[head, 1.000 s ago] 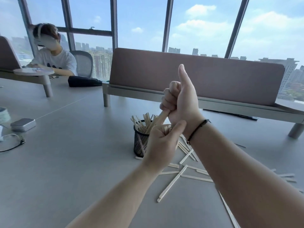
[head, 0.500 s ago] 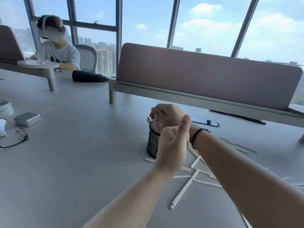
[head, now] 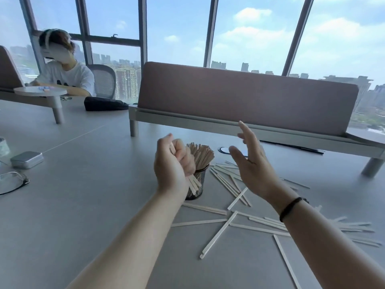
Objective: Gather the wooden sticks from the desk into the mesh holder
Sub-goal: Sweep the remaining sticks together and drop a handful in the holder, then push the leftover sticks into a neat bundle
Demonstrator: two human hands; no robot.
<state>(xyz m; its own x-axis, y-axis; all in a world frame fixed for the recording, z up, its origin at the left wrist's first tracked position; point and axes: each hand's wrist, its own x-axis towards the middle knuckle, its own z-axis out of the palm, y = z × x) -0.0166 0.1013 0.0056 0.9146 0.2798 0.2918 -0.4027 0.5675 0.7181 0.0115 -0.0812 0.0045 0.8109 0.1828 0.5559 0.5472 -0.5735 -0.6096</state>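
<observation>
A black mesh holder (head: pixel 198 184) stands mid-desk, packed with upright wooden sticks (head: pixel 202 153). My left hand (head: pixel 171 167) hovers just left of and in front of it, fist closed around a small bundle of sticks whose lower ends (head: pixel 194 184) poke out below the fist. To the right of the holder my right hand (head: pixel 252 163) is raised, fingers spread, holding nothing. Several loose sticks (head: pixel 218 234) lie scattered on the grey desk (head: pixel 83 205) in front of and to the right of the holder.
A pink divider panel on a raised shelf (head: pixel 245 101) runs behind the holder. A metal tin (head: pixel 27 159) and glasses (head: pixel 12 182) lie at the left edge. Another person (head: pixel 66 74) sits at the far left, beside a black pouch (head: pixel 104 103).
My right hand has let go above the holder, drawn back to the right and opened. My left hand has shifted left of the holder, still clenched on sticks. The camera has tilted.
</observation>
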